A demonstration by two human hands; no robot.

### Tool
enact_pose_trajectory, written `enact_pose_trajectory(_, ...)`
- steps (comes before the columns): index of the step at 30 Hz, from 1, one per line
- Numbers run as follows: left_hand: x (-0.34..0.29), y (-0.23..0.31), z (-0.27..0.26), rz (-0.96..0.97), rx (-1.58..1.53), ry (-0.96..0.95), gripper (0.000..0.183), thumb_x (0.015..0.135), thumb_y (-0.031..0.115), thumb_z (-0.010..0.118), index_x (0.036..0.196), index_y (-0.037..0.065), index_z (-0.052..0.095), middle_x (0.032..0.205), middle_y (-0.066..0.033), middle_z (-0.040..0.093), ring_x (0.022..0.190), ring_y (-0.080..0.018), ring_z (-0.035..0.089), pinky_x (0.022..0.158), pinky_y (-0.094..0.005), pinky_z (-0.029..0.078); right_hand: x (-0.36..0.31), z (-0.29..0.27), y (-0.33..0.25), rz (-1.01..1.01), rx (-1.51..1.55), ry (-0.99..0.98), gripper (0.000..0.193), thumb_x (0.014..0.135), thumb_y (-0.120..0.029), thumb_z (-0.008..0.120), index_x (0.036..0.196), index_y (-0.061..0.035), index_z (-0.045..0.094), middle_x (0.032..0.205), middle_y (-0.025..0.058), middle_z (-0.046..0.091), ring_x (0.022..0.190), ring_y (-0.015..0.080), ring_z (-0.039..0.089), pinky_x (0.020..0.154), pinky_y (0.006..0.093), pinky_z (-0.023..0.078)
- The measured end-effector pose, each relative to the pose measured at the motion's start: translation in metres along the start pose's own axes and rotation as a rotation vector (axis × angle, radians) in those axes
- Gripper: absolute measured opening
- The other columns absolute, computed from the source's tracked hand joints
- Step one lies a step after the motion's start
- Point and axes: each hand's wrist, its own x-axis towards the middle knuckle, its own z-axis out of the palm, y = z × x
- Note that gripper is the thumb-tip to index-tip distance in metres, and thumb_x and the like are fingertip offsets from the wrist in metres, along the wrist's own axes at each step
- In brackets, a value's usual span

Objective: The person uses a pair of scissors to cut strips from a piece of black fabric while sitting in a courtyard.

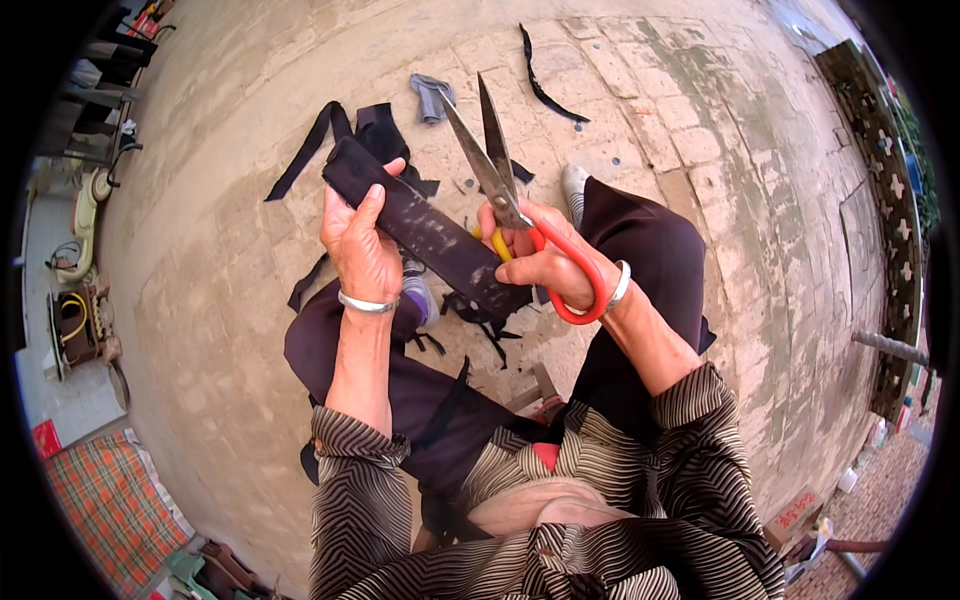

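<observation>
My left hand is closed on a folded strip of black cloth, its thumb pressed along the top edge. Pale dusty marks show on the strip, which slants down to the right. Scissors with red handles are in my right hand, their blades parted and pointing up and away. A bit of yellow shows beside the handle under my right fingers. The strip's lower end lies just below my right hand; whether those fingers also touch it I cannot tell.
Black cloth scraps, a grey cloth piece and a thin black strip lie on the paved ground ahead. More shreds lie between my feet. A plaid cloth is at the left, a patterned low wall at the right.
</observation>
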Motion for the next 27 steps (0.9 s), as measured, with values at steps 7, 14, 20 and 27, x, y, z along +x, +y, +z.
enact_pose_trajectory(7, 0.004, 0.008, -0.011, -0.089, -0.065, -0.032, 0.039, 0.091, 0.000, 0.056, 0.129, 0.003, 0.049, 0.117, -0.0174, 0.066, 0.098, -0.0181, 0.065, 0.084, -0.0319, 0.055, -0.001, 0.002, 0.006, -0.006, 0.220, 0.052, 0.039, 0.074, 0.006, 0.059, 0.109, -0.0057, 0.047, 0.092, -0.0007, 0.046, 0.080, 0.0052, 0.044, 0.067, 0.0217, 0.034)
enact_pose_trajectory(14, 0.016, 0.016, -0.031, -0.143, -0.314, -0.047, 0.042, 0.094, 0.005, 0.055, 0.136, 0.000, 0.047, 0.130, -0.0097, 0.061, 0.109, -0.0205, 0.063, 0.093, -0.0366, 0.053, -0.002, -0.002, 0.004, -0.007, 0.237, 0.027, 0.042, 0.074, 0.009, 0.058, 0.113, -0.0059, 0.047, 0.099, 0.0015, 0.047, 0.081, 0.0074, 0.047, 0.071, 0.0212, 0.038)
enact_pose_trajectory(20, 0.038, 0.028, -0.063, -0.126, -0.548, -0.104, 0.042, 0.096, 0.009, 0.056, 0.134, -0.004, 0.045, 0.130, -0.0134, 0.060, 0.110, -0.0244, 0.062, 0.094, -0.0427, 0.053, -0.006, -0.017, 0.003, -0.008, 0.176, 0.062, 0.041, 0.074, 0.008, 0.062, 0.111, -0.0054, 0.050, 0.095, 0.0007, 0.051, 0.080, 0.0071, 0.047, 0.071, 0.0210, 0.039)
enact_pose_trajectory(27, 0.044, 0.051, -0.099, -0.135, -0.673, -0.085, 0.050, 0.093, 0.005, 0.056, 0.140, -0.006, 0.040, 0.137, -0.0151, 0.054, 0.113, -0.0272, 0.058, 0.103, -0.0439, 0.046, -0.029, -0.031, -0.012, 0.026, -0.064, 0.088, 0.041, 0.072, 0.000, 0.071, 0.108, -0.0070, 0.054, 0.081, -0.0041, 0.049, 0.071, 0.0054, 0.041, 0.064, 0.0212, 0.032)
